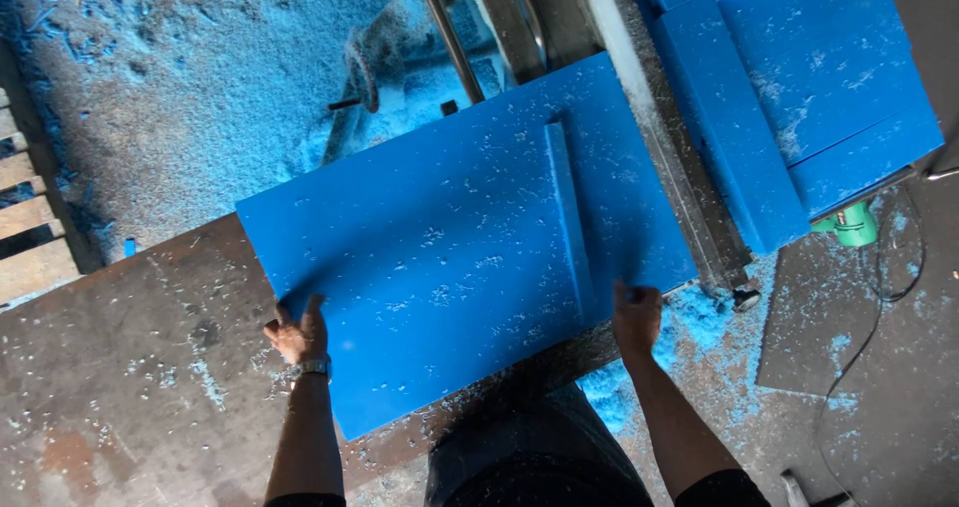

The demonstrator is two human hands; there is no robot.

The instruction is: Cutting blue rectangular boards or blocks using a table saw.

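A worn steel table (120,387) stands over a floor (200,77) thick with blue shavings, beside wooden slats (25,217) and stacked blue slabs (799,87).

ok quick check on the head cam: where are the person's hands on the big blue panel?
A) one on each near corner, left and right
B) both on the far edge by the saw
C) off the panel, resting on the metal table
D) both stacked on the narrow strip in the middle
A: the left hand grips the near-left edge of the blue panel and the right hand presses its near-right corner; the narrow strip lies untouched.
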